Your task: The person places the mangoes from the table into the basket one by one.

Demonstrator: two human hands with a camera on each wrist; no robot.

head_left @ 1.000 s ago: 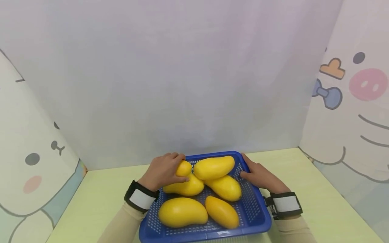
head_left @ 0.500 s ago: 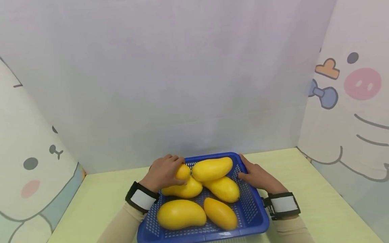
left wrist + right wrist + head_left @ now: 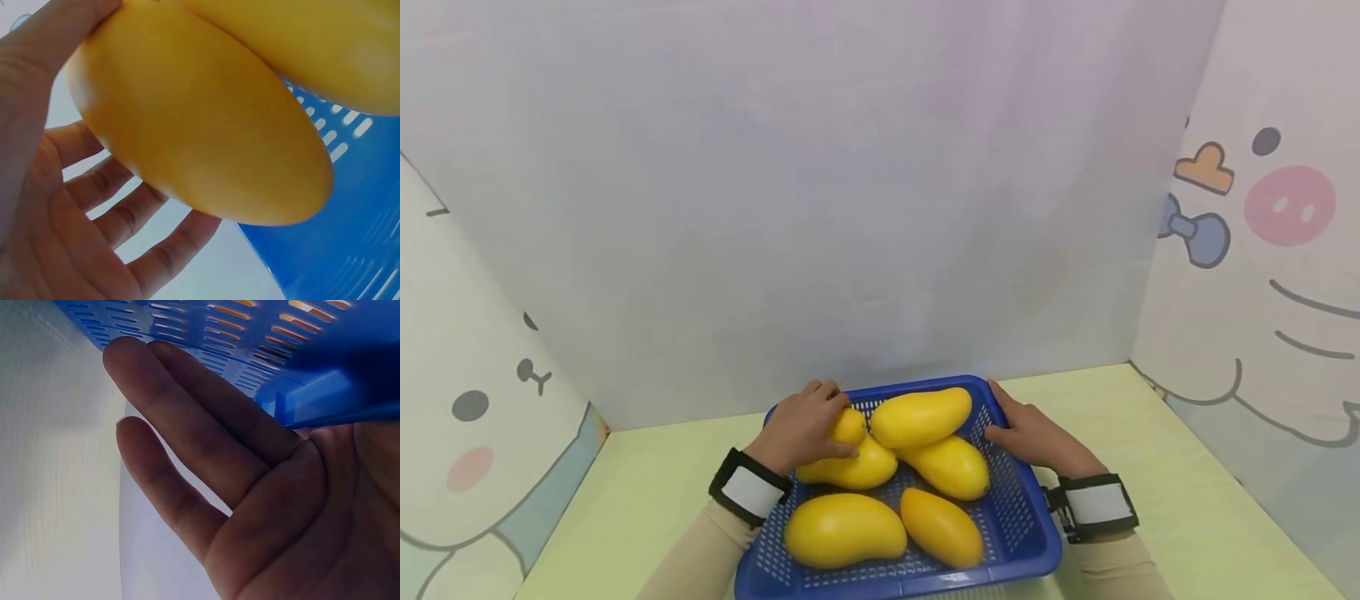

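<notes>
My left hand [image 3: 801, 425] holds a yellow mango [image 3: 848, 427] at the back left of a blue plastic basket [image 3: 1052, 546]. In the left wrist view, thumb and fingers lie on opposite sides of that mango [image 3: 206, 119]. My right hand [image 3: 1037, 429] grips the basket's right rim, thumb inside. Its fingers [image 3: 187, 434] run along the outside of the slotted wall in the right wrist view. Other mangoes lie in the basket: one on top [image 3: 921, 417], one under it [image 3: 951, 468], one below the left hand [image 3: 861, 467], and two at the front [image 3: 846, 531].
The basket stands on a pale yellow-green table [image 3: 662, 483]. Behind it rises a plain light curtain [image 3: 850, 208]. Panels with cartoon animals [image 3: 1292, 204] flank the table on both sides.
The whole head view has shifted slightly left. Both hands keep their places on the mango and the basket rim.
</notes>
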